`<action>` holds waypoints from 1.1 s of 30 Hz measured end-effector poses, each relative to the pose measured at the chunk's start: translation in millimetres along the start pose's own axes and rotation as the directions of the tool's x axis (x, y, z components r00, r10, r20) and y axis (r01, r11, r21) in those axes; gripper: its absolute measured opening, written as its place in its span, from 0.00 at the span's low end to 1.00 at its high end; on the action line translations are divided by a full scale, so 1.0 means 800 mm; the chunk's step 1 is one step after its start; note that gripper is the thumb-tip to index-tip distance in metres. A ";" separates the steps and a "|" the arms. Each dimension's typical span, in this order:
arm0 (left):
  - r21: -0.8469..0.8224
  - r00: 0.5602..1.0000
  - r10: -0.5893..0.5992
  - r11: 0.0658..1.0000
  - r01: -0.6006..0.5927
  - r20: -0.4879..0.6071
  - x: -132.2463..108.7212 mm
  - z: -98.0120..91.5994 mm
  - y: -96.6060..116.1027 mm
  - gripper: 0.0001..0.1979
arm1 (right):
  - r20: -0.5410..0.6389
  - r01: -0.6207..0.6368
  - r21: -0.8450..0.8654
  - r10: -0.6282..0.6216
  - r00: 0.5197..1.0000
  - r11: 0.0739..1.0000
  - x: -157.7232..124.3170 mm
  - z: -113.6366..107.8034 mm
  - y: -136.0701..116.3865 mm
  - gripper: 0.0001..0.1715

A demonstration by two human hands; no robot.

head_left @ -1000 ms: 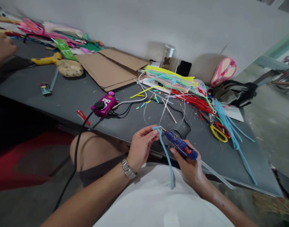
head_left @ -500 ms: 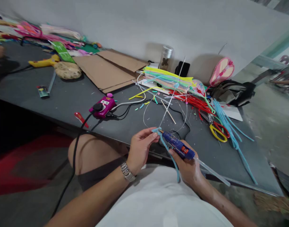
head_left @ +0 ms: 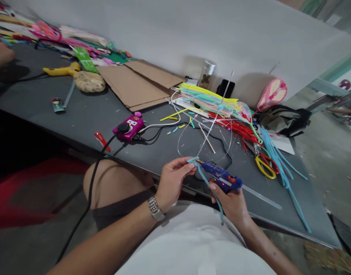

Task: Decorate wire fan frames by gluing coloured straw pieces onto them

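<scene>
We note the person's left hand [head_left: 172, 182], a steel link watch [head_left: 155, 208] on its wrist, in a narrow pinch: thumb and fingers hold a looped light-blue pipe cleaner [head_left: 205, 179] at its knot, above the front edge of a dark grey table [head_left: 86, 114]. The pipe cleaner's tail hangs down past the right hand [head_left: 231, 204], which is closed around the grip of a blue hot glue gun [head_left: 221, 177]. The gun's nozzle sits at the knot; touching or just beside, we cannot tell. A clear glue stick [head_left: 261, 197] juts from the gun's rear. Thin transparent strands rise from the knot. On the table: a magenta power socket [head_left: 129, 128] with a black cord [head_left: 89, 198], yellow-handled scissors [head_left: 264, 169], loose light-blue pipe cleaners [head_left: 278, 168]. Another person's hand [head_left: 0, 53] shows at upper left, well apart.
</scene>
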State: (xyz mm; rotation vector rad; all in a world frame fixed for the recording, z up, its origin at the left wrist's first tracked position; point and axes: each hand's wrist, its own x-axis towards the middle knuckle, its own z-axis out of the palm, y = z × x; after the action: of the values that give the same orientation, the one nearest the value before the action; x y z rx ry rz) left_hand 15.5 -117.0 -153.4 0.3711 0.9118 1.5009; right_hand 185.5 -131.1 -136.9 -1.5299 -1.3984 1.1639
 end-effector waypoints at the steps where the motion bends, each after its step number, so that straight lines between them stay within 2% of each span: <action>1: -0.001 1.000 0.000 1.000 0.000 0.000 0.000 0.000 0.000 0.16 | 0.027 -0.023 0.008 0.023 0.999 1.000 0.000 -0.001 -0.004 0.28; 5: -0.007 1.000 0.001 1.000 -0.001 0.000 0.001 -0.001 -0.001 0.16 | 0.092 -0.094 0.013 0.093 0.991 0.995 0.001 -0.004 -0.015 0.31; 13: -0.005 1.000 0.004 1.000 -0.004 0.010 0.000 -0.002 -0.001 0.15 | 0.146 -0.101 -0.019 0.102 0.984 0.995 0.003 -0.008 -0.017 0.34; 24: -0.003 1.000 -0.002 1.000 0.002 0.000 -0.001 -0.001 0.002 0.15 | 0.120 -0.110 -0.025 0.112 0.986 0.994 0.002 -0.005 -0.026 0.32; 33: -0.010 1.000 -0.006 1.000 0.006 0.007 -0.001 -0.002 -0.001 0.15 | 0.085 -0.078 -0.041 0.081 0.993 0.996 0.001 -0.003 -0.017 0.29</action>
State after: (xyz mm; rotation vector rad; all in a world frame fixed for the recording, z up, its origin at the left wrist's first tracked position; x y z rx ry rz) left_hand 14.8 -118.7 -154.6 0.3654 0.8990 1.4970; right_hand 183.3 -128.8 -123.7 -1.5912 -1.4349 1.2716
